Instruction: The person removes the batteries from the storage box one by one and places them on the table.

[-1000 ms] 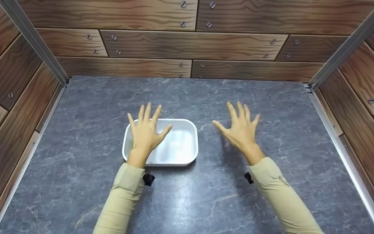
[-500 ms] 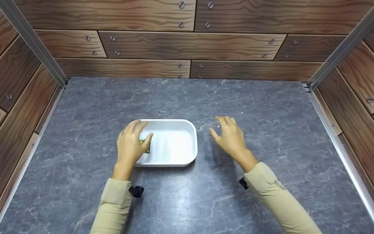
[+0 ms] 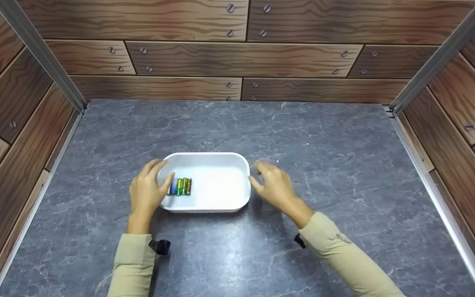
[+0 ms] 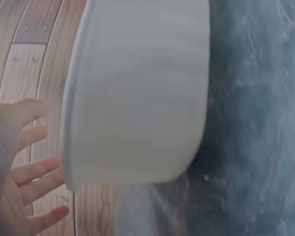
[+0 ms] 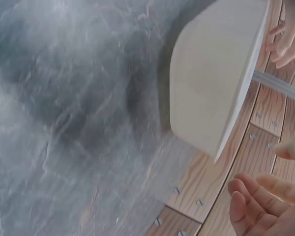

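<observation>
A white rectangular tray [image 3: 217,200] with rounded corners sits on the table. Several small batteries [image 3: 184,186], green-gold with one bluish, lie side by side at its left end. My left hand [image 3: 144,192] is at that end, thumb and fingers spread above the rim and partly covering the batteries. In the left wrist view its relaxed fingers [image 4: 39,187] are beside the tray's rim, gripping nothing. At the opposite end, my right hand [image 3: 276,185] has its thumb and loosely bent fingers close to the rim. The right wrist view shows a gap between those fingers and the tray wall [image 5: 211,78].
A grey marbled tabletop [image 3: 344,165] lies under everything. Wood-plank-patterned panels [image 3: 241,57] enclose it at the back and both sides, with metal posts [image 3: 39,57] at the corners. Tiny white specks [image 3: 278,161] lie right of the tray.
My left hand has moved left and towards me, from over the tray to its left end, uncovering the batteries. My right hand has come left and nearer to the tray, its fingers less spread.
</observation>
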Demonstrator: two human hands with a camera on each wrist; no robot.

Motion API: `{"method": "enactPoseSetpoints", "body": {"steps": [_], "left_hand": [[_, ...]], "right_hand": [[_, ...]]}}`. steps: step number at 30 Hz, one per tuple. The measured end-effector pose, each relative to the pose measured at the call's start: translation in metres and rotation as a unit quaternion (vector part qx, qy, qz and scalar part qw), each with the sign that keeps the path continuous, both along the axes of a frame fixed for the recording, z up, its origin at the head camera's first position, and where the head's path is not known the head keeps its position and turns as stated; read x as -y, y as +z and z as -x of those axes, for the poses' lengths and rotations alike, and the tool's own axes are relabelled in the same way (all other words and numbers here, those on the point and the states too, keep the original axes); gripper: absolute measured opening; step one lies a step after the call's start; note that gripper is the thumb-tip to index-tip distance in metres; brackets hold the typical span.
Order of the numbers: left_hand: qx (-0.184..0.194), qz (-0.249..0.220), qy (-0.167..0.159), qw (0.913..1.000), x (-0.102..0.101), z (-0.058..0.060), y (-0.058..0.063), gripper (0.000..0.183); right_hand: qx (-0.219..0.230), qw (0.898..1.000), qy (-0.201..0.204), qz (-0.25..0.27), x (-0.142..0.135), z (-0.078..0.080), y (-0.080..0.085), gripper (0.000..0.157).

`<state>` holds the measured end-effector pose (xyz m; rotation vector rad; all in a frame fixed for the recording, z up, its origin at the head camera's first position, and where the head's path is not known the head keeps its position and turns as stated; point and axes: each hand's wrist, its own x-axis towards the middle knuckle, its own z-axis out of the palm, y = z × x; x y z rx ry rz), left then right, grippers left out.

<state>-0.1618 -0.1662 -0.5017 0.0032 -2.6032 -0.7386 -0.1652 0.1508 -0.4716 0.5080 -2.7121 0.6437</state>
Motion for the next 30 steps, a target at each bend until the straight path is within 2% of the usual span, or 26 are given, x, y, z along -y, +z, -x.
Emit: {"method": "enactPoseSetpoints", "body": {"steps": [6,9,12,17,22,26,30], "left_hand": [[0.044,-0.031,0.004,0.9985,0.014,-0.004,-0.008,0.042],[0.061,-0.053,-0.010,0.9967,0.021,-0.004,-0.013,0.042],[0.079,-0.095,-0.034,0.9917,0.028,-0.003,-0.020,0.042],[0.098,-0.190,-0.083,0.9733,0.039,0.000,-0.033,0.042],[0.118,-0.256,-0.129,0.9507,0.044,0.003,-0.043,0.045],[0.139,-0.305,-0.146,0.9308,0.044,0.006,-0.048,0.049],[0.158,-0.331,-0.150,0.9181,0.044,0.009,-0.052,0.053]], "right_hand": [[0.001,1.000,0.030,-0.006,0.013,-0.007,-0.007,0.025],[0.003,0.999,0.032,-0.012,0.019,-0.008,-0.009,0.025],[0.005,0.999,0.036,-0.009,0.024,-0.009,-0.010,0.024],[0.011,0.998,0.055,-0.001,0.035,-0.009,-0.011,0.022],[0.022,0.997,0.077,0.001,0.047,-0.007,-0.010,0.021],[0.044,0.995,0.092,0.003,0.057,-0.005,-0.011,0.022],[0.060,0.993,0.106,0.003,0.065,-0.003,-0.014,0.022]]}}
